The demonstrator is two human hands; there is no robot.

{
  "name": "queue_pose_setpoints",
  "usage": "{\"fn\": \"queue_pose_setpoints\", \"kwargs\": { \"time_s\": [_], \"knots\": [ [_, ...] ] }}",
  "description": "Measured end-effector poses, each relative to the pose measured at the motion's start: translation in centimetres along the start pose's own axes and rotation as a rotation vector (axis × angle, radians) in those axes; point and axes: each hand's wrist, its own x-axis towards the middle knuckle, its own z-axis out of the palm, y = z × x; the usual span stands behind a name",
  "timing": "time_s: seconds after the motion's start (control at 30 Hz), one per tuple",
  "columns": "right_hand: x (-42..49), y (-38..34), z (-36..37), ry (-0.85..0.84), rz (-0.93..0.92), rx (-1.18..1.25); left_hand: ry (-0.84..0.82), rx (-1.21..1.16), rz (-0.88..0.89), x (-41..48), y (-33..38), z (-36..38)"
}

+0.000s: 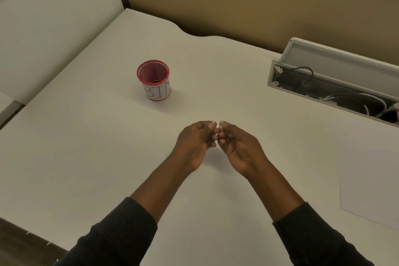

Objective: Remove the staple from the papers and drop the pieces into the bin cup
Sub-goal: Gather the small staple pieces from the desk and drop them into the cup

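My left hand [197, 142] and my right hand [236, 144] meet above the middle of the white desk [108, 157]. The thumbs and fingertips of both pinch together at one spot, where the staple [218, 129] is held; it is almost too small to make out. The bin cup [153, 81], a red mesh cup with a white label reading BIN, stands upright beyond my left hand, well apart from it. The white papers [371, 181] lie flat at the right edge of the desk, away from both hands.
An open cable tray [332, 84] with wires in it is set into the desk at the back right. A tan partition wall [237, 2] runs along the back and a white panel [54, 28] rises at the left. The desk's front edge is at the lower left.
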Motion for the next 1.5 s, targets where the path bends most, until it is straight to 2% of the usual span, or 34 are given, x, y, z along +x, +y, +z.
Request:
{"fn": "queue_pose_setpoints", "kwargs": {
  "time_s": [0.2, 0.37, 0.43, 0.53, 0.63, 0.73, 0.97, 1.3, 1.5],
  "knots": [
    [4.5, -3.0, 9.7, -0.163, -0.062, -0.086, 0.092, 0.008, 0.160, 2.6, 8.8, -2.8],
    [7.7, -5.2, 17.5, -0.198, -0.090, -0.276, 0.292, 0.191, 0.201, 5.5, 15.3, -5.9],
    [9.5, -5.3, 19.6, -0.124, -0.123, -0.491, 0.385, 0.340, 0.214, 7.2, 16.9, -7.6],
    [12.2, -5.1, 21.5, -0.009, -0.295, -0.990, 0.506, 0.671, 0.229, 9.2, 18.4, -9.1],
    [13.3, -5.0, 22.5, -0.004, -0.450, -1.435, 0.552, 0.911, 0.188, 9.9, 19.0, -9.3],
    [13.6, -4.6, 22.8, -0.031, -0.517, -1.636, 0.547, 1.075, 0.171, 10.1, 19.0, -9.0],
    [13.3, -4.2, 22.9, -0.056, -0.639, -1.750, 0.538, 1.350, 0.226, 11.1, 18.7, -9.2],
    [12.8, -4.1, 22.1, -0.042, -0.695, -1.762, 0.534, 1.375, 0.304, 11.0, 17.6, -9.5],
    [11.5, -4.8, 21.7, -0.035, -0.734, -1.701, 0.612, 1.461, 0.374, 10.8, 16.9, -9.0]
  ]
}}
